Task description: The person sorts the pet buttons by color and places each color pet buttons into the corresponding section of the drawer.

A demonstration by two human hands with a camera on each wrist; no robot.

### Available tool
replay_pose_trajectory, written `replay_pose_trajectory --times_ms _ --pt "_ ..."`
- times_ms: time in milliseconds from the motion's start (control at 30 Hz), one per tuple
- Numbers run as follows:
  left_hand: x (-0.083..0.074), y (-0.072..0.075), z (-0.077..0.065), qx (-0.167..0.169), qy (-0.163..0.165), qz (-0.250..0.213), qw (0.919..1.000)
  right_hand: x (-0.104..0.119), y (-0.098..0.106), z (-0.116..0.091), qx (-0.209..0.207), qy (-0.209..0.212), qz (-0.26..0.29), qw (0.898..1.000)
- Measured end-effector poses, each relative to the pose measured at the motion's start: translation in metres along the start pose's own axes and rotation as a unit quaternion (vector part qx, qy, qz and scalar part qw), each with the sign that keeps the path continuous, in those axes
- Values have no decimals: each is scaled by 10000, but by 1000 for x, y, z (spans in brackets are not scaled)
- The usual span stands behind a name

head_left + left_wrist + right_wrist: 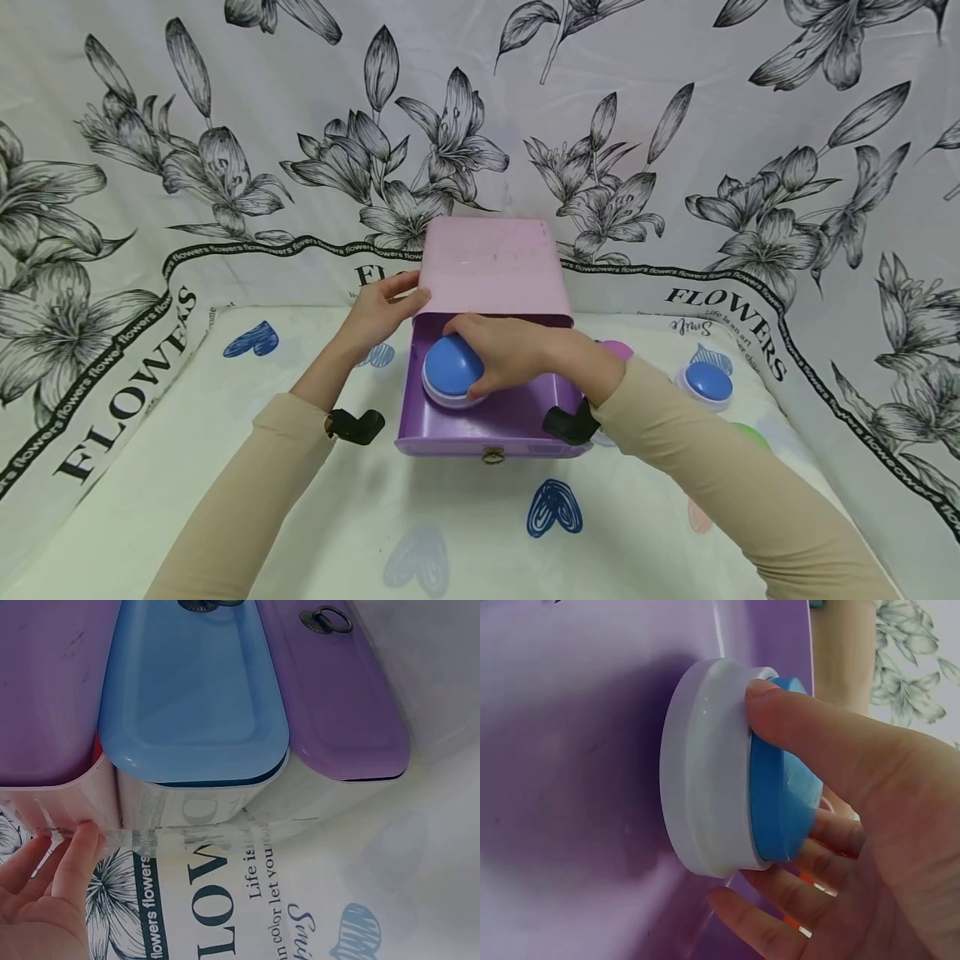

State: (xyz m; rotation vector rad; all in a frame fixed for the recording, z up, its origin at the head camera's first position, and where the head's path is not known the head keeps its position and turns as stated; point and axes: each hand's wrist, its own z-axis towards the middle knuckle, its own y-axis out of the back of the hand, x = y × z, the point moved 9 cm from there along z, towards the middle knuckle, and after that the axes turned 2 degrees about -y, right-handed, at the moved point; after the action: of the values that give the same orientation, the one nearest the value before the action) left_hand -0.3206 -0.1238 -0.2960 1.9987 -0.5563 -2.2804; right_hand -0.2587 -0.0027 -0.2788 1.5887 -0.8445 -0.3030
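Right hand grips button, inside drawer toward its left; left hand touches box, fingers extended, not grasping. Advisable: button level, grip even, box steadied

We see white fabric backdrop rising behind far edge of table, printed with black line-drawn lilies. Black band of small "flowers" lettering crosses above far edge, slopes down past both sides. Larger "FLOWERS" lettering beside left edge, also near far right corner. Pale tablecloth shows hearts, blue one near far left corner. Light soft.
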Motion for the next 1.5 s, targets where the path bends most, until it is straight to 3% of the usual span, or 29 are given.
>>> replay_pose_trajectory --times_ms 467,967,1133,1500 --pt "-2 0 0 1 -8 96 10000 -2 -7 5 421 -265 -414 9979" --pt "-4 0 1 69 -133 55 9999 -2 -12 8 649 -114 -750 9950" --pt "-5 0 0 66 -118 28 9999 -2 -7 4 564 19 -586 9967" --pt "-2 1 0 26 -43 39 10000 -5 12 -12 -146 456 -165 9987"
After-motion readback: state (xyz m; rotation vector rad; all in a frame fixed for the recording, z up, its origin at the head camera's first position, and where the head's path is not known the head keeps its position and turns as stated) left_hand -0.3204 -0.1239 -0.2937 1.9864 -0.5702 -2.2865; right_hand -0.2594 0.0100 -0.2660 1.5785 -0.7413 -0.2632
